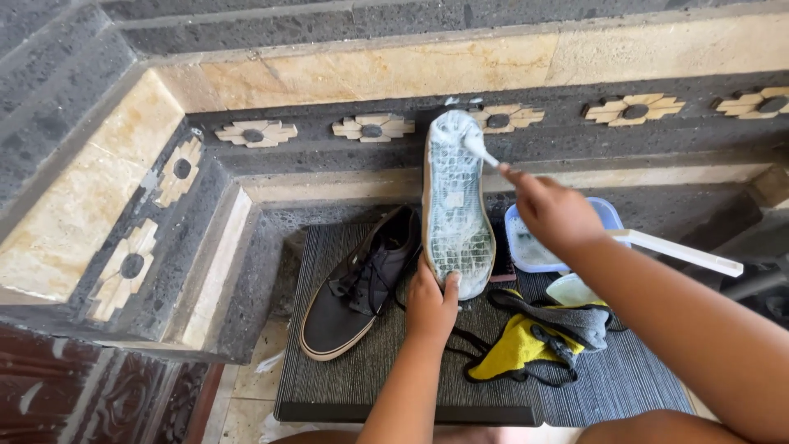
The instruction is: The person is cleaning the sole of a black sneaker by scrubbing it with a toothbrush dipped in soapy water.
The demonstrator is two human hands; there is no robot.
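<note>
Left hand point(431, 302) fingers wrapped round soapy upturned shoe point(454, 205); right hand point(552, 212) fingers pinching white brush point(475, 146) at toe.

Soft even daylight, slight edge distortion

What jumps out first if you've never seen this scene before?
First, the soapy shoe at the centre, held sole-up by the left hand while the right hand works a white brush at its toe. Beside it, left on the dark mat, lies a second black shoe. A yellow and grey cloth sits to the right.
</note>
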